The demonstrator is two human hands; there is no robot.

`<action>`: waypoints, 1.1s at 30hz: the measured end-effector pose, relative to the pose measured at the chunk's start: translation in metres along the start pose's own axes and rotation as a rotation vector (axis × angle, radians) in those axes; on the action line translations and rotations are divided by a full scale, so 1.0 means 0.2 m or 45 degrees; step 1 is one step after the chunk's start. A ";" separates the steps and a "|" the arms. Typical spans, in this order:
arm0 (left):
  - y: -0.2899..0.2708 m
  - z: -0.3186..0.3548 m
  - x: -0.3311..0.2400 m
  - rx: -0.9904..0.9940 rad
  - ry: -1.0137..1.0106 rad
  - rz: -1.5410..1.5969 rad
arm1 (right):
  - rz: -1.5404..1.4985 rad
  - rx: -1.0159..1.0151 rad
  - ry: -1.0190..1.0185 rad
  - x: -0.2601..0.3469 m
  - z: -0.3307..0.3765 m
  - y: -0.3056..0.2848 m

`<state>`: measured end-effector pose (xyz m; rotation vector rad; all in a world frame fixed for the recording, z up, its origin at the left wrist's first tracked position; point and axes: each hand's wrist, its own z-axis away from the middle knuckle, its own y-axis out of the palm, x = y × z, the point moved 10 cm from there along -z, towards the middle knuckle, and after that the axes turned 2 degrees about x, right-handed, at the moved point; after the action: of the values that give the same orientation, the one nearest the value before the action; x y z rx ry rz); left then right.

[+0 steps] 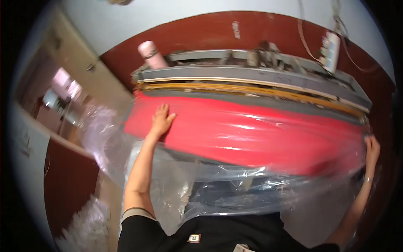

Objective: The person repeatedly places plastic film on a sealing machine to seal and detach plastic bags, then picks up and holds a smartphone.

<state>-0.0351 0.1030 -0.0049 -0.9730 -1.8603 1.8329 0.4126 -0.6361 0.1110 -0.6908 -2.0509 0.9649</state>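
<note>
Visibly, left hand (161, 120) lay flat, fingers spread, on red sheet (252, 132), right hand (372, 145) at its edge, hold undetermined, grey machine (235, 74) beyond.

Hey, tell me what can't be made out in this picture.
In the head view:
Left hand: palm hidden, turned down toward the red sheet.
Whatever lies directly beneath that sheet: covered by it.
Right hand: grip unclear, blurred.
Object at the top: cut off by the picture's edge.
Doorway: things beyond blurred and small.
</note>
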 end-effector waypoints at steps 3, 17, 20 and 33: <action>0.06 -0.02 -0.32 0.003 0.304 0.153 | 0.489 -0.373 -0.088 0.14 -0.09 -0.43; -0.04 -0.07 0.50 -0.146 0.036 0.177 | 0.440 0.003 -0.334 0.19 0.24 0.19; -0.07 -0.09 0.75 -0.102 -0.033 0.010 | -0.452 -0.138 0.146 -0.17 0.28 0.18; 0.08 -0.08 0.39 -0.015 -0.157 -0.172 | -0.494 -0.259 0.360 0.15 0.20 -0.14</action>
<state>-0.0762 0.1659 -0.0361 -0.7336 -1.9588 1.8404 0.3585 -0.6461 0.1285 -0.4743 -1.9457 0.4165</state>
